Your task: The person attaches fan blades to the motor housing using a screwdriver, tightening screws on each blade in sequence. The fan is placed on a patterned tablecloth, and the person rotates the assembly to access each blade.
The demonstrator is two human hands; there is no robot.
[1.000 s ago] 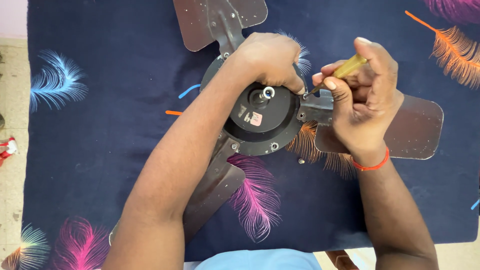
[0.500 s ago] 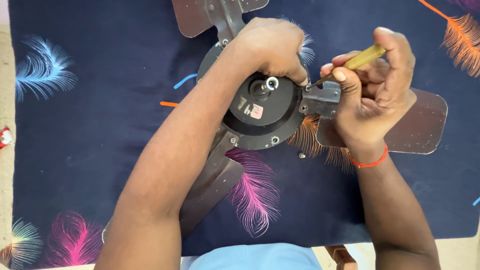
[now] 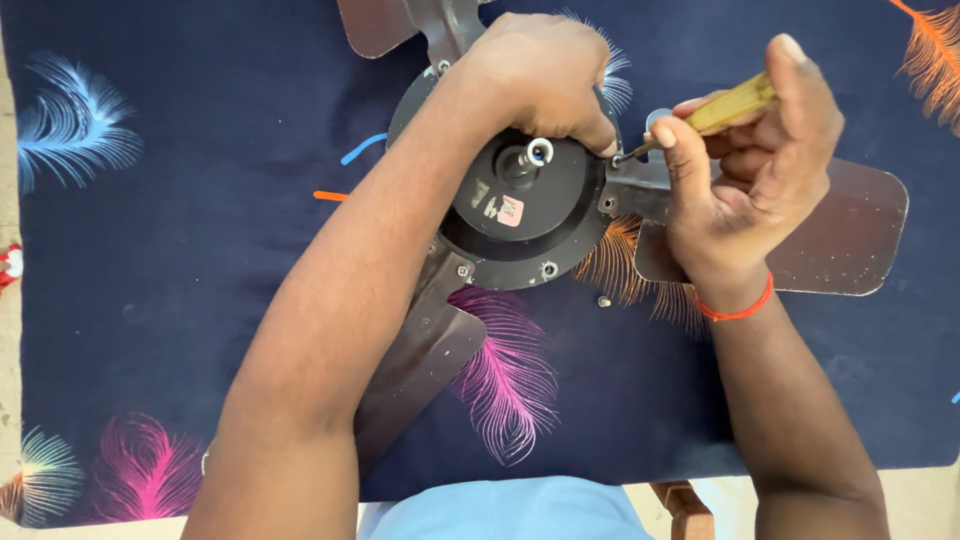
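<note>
A dark ceiling fan lies flat on a navy cloth, its round black motor housing (image 3: pixel 525 215) in the middle with a short shaft sticking up. My left hand (image 3: pixel 540 75) presses down on the housing's far rim. My right hand (image 3: pixel 755 165) grips a screwdriver (image 3: pixel 715 115) with a yellow handle; its tip sits on a screw where the right blade's bracket (image 3: pixel 630 195) meets the housing. The right blade (image 3: pixel 850 235) runs out under my right hand. Another blade (image 3: pixel 420 365) lies beneath my left forearm, and a third (image 3: pixel 390 20) points away at the top.
A loose screw (image 3: pixel 603 300) rests on the cloth (image 3: pixel 180 260) just below the housing. The navy cloth has coloured feather prints. Pale floor shows at the left edge, with a small red and white object (image 3: pixel 8 262) on it. A wooden piece (image 3: pixel 685 500) shows near the bottom.
The view has drifted, so the fan and both hands sit a little higher and further right in the frame. My right hand has turned the screwdriver slightly; my left hand keeps its hold.
</note>
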